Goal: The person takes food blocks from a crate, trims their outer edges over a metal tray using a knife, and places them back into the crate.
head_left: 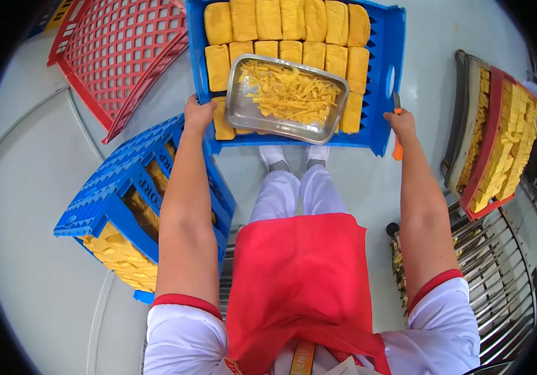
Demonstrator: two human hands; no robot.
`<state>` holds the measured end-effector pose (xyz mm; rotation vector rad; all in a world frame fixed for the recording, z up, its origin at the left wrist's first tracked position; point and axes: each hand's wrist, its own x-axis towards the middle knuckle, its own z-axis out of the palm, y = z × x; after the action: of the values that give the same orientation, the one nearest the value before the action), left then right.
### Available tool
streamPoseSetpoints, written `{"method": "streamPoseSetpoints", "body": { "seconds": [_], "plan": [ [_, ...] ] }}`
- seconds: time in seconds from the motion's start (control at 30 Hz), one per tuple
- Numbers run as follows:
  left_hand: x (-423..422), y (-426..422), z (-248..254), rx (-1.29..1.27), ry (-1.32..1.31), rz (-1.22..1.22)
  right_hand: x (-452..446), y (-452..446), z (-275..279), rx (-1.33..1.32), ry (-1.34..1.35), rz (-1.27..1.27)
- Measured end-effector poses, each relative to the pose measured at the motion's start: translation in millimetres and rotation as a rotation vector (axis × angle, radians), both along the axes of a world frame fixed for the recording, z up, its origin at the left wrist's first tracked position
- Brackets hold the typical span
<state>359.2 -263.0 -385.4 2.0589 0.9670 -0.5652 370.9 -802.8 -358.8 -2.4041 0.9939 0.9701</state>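
A blue plastic crate (pixel 378 87) is held out in front of me, with rows of yellow rectangular blocks (pixel 218 67) in it. A shallow metal tray (pixel 248 115) lies slightly tilted on top of the blocks, with thin yellow strips and scraps (pixel 293 94) inside. My left hand (pixel 198 115) is closed on the crate's left edge. At the crate's right edge, my right hand (pixel 401 123) is closed around an orange-handled knife (pixel 398 149), blade pointing away from me. Its fingers also seem to touch the crate; their exact grip is partly hidden.
Blue crates (pixel 115 187) filled with yellow blocks stand at the left. A red lattice crate (pixel 121 56) lies at the upper left. On the right, a red crate (pixel 500 147) of yellow blocks stands beside a metal rack (pixel 493 269).
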Motion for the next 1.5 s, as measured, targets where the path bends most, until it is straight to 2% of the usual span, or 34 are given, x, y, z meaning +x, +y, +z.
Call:
{"method": "streamPoseSetpoints", "body": {
  "seconds": [0.13,0.2,0.27,0.3,0.33,0.4,0.53,0.57,0.63,0.87,0.93,1.0,1.13,1.17,1.3,1.37,1.4,1.5],
  "plan": [
    [-5.6,-8.5,34.4,0.133,-0.134,0.124,1.5,3.4,33.7,-0.163,-0.104,0.144],
    [-18.3,-14.8,55.9,0.182,-0.193,0.212,-5.1,0.3,54.9,-0.110,-0.412,-0.068],
    [-33.6,-13.6,69.7,0.257,-0.304,0.130,-17.9,-27.9,57.6,-0.093,-0.463,-0.048],
    [-49.7,-14.8,68.4,0.249,-0.422,0.185,-18.8,-23.2,79.8,-0.080,-0.508,-0.056],
    [-61.0,-17.0,84.5,0.206,-0.420,0.215,-23.2,-18.6,103.7,-0.066,-0.552,-0.063],
    [-82.1,-26.1,121.5,0.182,-0.453,0.280,-29.6,-27.4,140.6,0.106,-0.669,-0.075],
    [-123.6,-39.4,208.1,0.141,-0.510,0.439,-29.2,-32.6,227.9,0.127,-0.749,-0.049],
    [-142.0,-38.6,215.0,0.137,-0.538,0.465,-26.2,-25.1,255.8,0.125,-0.747,-0.020],
    [-161.4,-43.9,267.7,0.104,-0.515,0.557,-16.2,-14.2,307.6,0.161,-0.777,0.058],
    [-266.4,-46.9,383.6,0.220,-0.672,0.833,34.9,46.3,413.1,0.430,-0.951,0.307],
    [-299.1,-62.5,424.5,0.254,-0.603,0.914,41.4,65.1,447.9,0.416,-0.962,0.506],
    [-323.2,-84.5,454.4,0.347,-0.608,0.956,58.2,96.8,495.1,0.377,-0.914,0.557],
    [-361.0,-116.6,514.1,0.366,-0.550,1.244,95.7,156.9,533.4,0.366,-0.858,0.891],
    [-382.4,-158.9,554.2,0.341,-0.603,1.256,73.5,119.8,608.4,0.294,-0.898,0.909],
    [-396.1,-236.3,604.1,0.473,-0.530,1.415,111.8,163.4,649.4,0.403,-0.927,1.109],
    [-407.8,-280.7,654.2,0.490,-0.523,1.516,109.9,171.3,680.0,0.476,-0.903,1.204],
    [-380.6,-302.1,650.9,0.398,-0.529,1.579,130.3,149.0,708.0,0.411,-0.884,1.211],
    [-373.0,-322.6,664.6,0.423,-0.546,1.680,141.2,183.4,717.7,0.448,-0.837,1.273]
  ]
}}
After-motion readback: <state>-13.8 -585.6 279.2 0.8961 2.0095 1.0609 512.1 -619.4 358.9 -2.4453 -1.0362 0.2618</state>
